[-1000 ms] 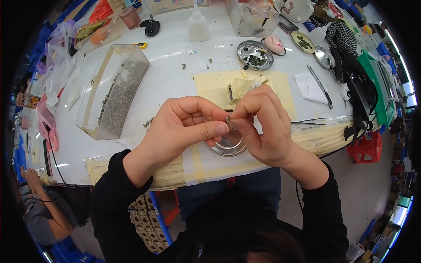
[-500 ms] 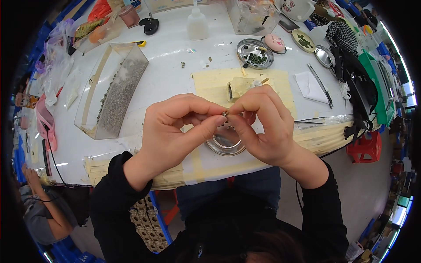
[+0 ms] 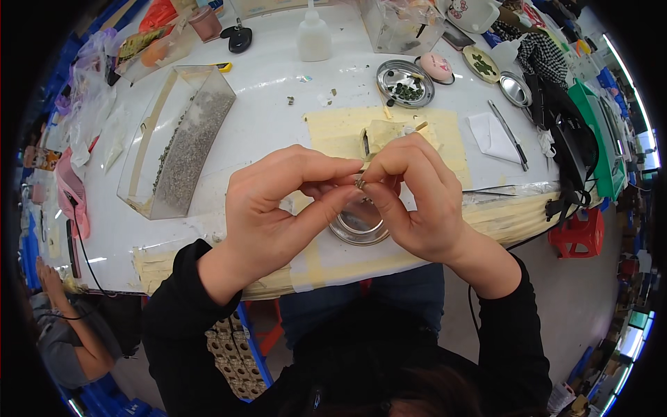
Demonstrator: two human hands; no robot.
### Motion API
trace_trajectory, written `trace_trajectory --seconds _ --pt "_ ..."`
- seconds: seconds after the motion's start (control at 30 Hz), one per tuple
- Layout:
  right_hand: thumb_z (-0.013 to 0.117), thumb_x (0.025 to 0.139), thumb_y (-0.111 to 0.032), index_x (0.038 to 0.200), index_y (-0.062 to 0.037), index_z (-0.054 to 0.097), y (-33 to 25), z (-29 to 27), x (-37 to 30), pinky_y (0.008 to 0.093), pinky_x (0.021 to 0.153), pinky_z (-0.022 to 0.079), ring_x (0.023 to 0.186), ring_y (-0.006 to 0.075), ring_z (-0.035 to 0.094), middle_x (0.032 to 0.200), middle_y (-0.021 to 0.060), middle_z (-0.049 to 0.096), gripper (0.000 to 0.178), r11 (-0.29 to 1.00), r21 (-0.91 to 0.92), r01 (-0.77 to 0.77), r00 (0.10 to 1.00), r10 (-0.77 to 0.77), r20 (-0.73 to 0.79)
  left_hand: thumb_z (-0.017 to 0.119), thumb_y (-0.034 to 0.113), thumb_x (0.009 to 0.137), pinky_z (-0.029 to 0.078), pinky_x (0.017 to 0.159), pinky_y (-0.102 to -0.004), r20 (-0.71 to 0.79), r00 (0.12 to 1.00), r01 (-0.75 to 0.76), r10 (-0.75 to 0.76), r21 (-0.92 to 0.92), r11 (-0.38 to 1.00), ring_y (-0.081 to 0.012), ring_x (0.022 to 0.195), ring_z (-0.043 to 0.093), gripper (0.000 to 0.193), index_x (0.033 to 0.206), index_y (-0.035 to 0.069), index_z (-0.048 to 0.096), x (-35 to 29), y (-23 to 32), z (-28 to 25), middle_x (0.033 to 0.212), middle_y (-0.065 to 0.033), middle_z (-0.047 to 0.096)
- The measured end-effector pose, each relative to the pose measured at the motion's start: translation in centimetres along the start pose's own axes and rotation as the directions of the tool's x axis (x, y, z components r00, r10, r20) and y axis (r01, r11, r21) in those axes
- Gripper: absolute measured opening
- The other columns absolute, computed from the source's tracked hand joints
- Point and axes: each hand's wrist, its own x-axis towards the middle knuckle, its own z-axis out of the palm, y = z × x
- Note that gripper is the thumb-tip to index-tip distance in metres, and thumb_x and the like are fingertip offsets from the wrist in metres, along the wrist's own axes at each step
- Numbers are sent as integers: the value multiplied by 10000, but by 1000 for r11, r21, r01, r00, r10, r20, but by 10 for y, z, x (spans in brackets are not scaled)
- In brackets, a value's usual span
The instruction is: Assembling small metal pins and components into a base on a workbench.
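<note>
A tiny shiny metal piece (image 3: 360,184), its exact kind too small to tell, is pinched between the thumb and forefinger of my right hand (image 3: 420,194). My left hand (image 3: 278,201) meets it from the other side, its thumb tip against the piece and its other fingers curled behind. The left forefinger is stretched just above. Under the fingertips lies a round metal dish (image 3: 358,235), partly hidden by both hands. Beyond them a block wrapped in yellowish tape (image 3: 381,132) stands on a taped patch of the table (image 3: 326,125).
A clear bin of grey granules (image 3: 187,153) stands at left. At far right are metal dishes with dark green bits (image 3: 406,90), a pink oval case (image 3: 435,66), tweezers (image 3: 508,135) and white paper (image 3: 490,135). A white squeeze bottle (image 3: 314,38) stands behind. Another person's arm (image 3: 76,320) shows at lower left.
My left forefinger has lifted slightly away from its thumb and the metal piece. Both hands otherwise stay over the dish, with the piece shifted a little at the fingertips.
</note>
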Motion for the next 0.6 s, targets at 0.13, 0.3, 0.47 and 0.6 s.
trace_trajectory --seconds 0.13,0.3,0.47,0.6 --pt "689 772 55 922 -10 574 0 0 -1 301 544 481 669 223 588 842 97 560 200 1000 16 -6 1000 6 2 722 -80 776 486 649 -240 -1 999 -34 34 33 999 -142 750 628 210 980 -37 693 0 -1 -1 864 -105 666" --pt "683 784 49 924 -9 573 0 0 -1 300 544 482 669 217 587 842 96 558 188 1000 29 -7 1000 6 8 726 -79 770 483 641 -247 -8 997 -71 72 79 994 -158 743 629 204 966 -29 696 0 0 -1 843 -106 665" --pt "680 793 47 927 -10 575 -1 -1 0 287 539 474 666 205 586 838 94 554 180 999 46 -7 1000 6 23 730 -79 765 480 639 -250 -16 995 -101 103 98 990 -159 737 624 200 955 -26 695 0 0 -1 829 -104 663" --pt "663 845 10 936 -9 574 -3 -4 0 255 554 472 683 146 586 837 69 555 129 978 165 -129 990 118 79 728 -82 763 478 634 -251 -16 994 -107 109 109 988 -159 730 620 183 932 -26 688 0 0 -2 825 -103 660"
